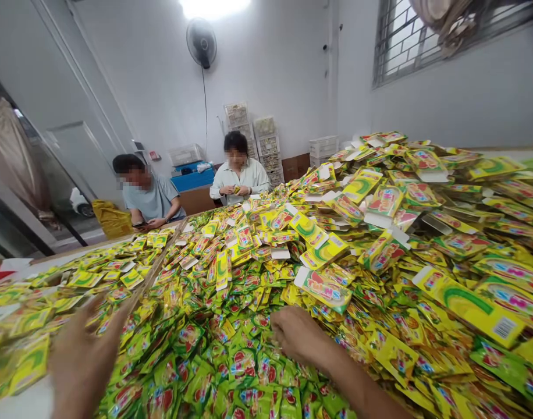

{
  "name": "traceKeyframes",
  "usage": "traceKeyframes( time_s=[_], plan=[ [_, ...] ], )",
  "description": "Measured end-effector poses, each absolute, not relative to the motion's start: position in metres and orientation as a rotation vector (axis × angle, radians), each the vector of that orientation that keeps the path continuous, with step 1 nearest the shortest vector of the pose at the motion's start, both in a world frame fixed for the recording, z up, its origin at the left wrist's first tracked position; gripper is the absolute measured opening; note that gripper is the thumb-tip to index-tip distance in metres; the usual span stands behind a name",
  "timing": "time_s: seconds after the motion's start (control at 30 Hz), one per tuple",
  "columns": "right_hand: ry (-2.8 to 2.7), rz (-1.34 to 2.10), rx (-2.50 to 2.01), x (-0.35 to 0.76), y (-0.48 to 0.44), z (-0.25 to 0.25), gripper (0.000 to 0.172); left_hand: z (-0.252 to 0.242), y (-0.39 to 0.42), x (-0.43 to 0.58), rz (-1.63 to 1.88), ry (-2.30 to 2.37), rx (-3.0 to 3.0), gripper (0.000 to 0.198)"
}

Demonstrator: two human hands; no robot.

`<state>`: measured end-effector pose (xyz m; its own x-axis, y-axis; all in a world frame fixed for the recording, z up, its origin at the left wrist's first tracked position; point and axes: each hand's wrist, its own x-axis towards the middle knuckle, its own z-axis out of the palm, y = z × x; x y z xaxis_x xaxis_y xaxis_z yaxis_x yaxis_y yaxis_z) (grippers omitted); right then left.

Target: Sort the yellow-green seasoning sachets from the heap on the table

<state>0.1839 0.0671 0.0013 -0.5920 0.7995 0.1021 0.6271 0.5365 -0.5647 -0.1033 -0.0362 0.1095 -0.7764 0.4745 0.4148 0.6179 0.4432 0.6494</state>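
Note:
A big heap of yellow-green candy sachets point(231, 361) and flat printed card boxes point(467, 302) covers the table. My left hand point(85, 361) hovers above the sachets at the lower left, blurred, with fingers stretched out and nothing in it. My right hand point(299, 334) rests on the sachets near the middle, knuckles up, fingers curled down into the pile; what they grip is hidden.
Two people sit at the far side: one in a grey shirt point(150, 198), one in a pale shirt point(239, 177) handling a sachet. Stacked white crates point(266, 142) and a blue bin point(192, 174) stand by the wall. A fan point(201, 42) hangs above. Flat boxes pile high at right.

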Motion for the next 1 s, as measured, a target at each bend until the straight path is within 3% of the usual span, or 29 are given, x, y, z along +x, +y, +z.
traceKeyframes(
  time_s=[0.07, 0.17, 0.33, 0.63, 0.9, 1.0],
  plan=[
    [-2.372, 0.697, -1.168, 0.183, 0.071, 0.001, 0.019, 0.081, -0.021, -0.063, -1.443, -2.651, -1.397, 0.038],
    [-2.202, 0.76, -1.115, 0.181, 0.076, 0.001, 0.015, 0.037, 0.004, -0.001, -1.86, -2.736, -1.877, 0.04],
    [-1.997, 0.848, -1.048, 0.173, 0.075, -0.006, 0.015, -0.007, 0.027, 0.048, -2.653, -2.747, -1.754, 0.042],
    [-1.566, 1.413, -1.014, 0.164, 0.079, -0.006, 0.015, -0.015, 0.019, 0.036, -2.687, -2.522, -1.607, 0.032],
    [-1.638, 1.383, -0.965, 0.168, 0.079, 0.001, 0.012, -0.002, 0.02, 0.049, -2.816, -2.651, -1.737, 0.04],
    [-1.799, 1.026, -1.178, 0.182, 0.08, 0.011, 0.016, -0.006, 0.018, 0.044, -2.766, -2.725, -1.574, 0.048]
  ],
)
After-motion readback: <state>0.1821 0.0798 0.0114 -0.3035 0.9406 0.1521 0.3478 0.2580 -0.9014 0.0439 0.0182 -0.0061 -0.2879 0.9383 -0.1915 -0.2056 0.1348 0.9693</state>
